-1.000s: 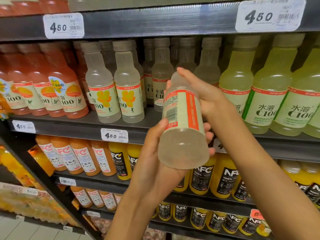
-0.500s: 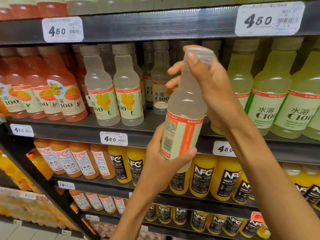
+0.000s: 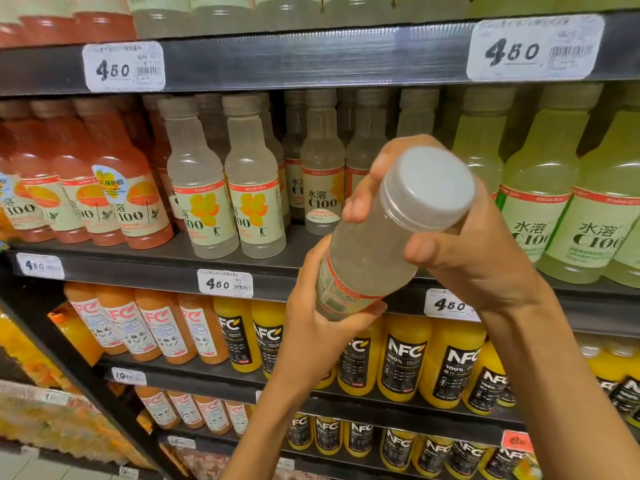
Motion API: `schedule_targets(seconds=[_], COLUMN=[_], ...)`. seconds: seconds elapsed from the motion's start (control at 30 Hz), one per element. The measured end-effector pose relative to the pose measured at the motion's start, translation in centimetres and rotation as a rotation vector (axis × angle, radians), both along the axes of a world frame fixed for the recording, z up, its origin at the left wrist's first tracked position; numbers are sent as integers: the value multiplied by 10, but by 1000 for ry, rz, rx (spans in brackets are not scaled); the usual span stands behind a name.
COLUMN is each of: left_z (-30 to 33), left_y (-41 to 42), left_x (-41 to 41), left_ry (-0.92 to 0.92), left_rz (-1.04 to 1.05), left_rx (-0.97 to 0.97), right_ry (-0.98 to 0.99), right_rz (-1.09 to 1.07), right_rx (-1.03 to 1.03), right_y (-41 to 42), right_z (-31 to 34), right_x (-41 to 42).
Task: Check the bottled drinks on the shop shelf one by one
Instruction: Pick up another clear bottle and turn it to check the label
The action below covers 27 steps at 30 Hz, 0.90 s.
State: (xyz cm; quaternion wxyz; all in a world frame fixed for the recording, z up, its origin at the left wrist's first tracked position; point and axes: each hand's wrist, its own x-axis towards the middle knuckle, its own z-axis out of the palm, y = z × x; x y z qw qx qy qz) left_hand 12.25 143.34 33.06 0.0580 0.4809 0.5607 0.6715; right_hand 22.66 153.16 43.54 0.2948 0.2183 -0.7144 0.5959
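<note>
Pale C100 bottle [image 3: 372, 251] held in front of shelf, tilted, grey cap [image 3: 429, 187] toward camera. Right hand [image 3: 460, 244] curled round neck below cap; left hand [image 3: 318, 327] cups base, thumb on label. Behind: C100 shelf row [image 3: 221, 202]; NFC juice bottles [image 3: 401, 358] on shelf below; price tags [image 3: 225, 284] read 450.

- Clear, glossy plastic bottle [image 3: 367, 258] with a matt pale-grey ribbed cap [image 3: 429, 188] and a paper-like label.
- Behind it, a dark shelf edge [image 3: 311, 57] under a shiny clear plastic strip.
- Above the bottle, a white paper price tag [image 3: 535, 48].
</note>
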Motion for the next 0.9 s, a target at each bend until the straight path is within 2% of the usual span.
schedule_targets(seconds=[0.17, 0.3, 0.4, 0.57, 0.7, 0.8, 0.9], left_z=[-2, -7, -9, -11, -6, -3, 0], left_y=[-10, -12, -10, -8, -5, -2, -5], left_x=[2, 11, 16, 18, 22, 24, 19], left_ry=[-62, -200, -262, -349, -288, -243, -269], left_rz=[-176, -373, -443, -426, -305, -218, -237], left_rx=[-62, -119, -165, -156, -113, -92, -109], right_ry=[-49, -147, -218, -211, -118, -81, -100], right_rz=[66, 82, 83, -183, -387, -414, -372], right_rx=[-8, -88, -164, -213, -170, -192, -197], right_y=[4, 6, 6, 5, -1, -5, 0], right_z=[4, 4, 3, 3, 3, -1, -1], right_x=[-2, -12, -17, -17, -15, -15, -14])
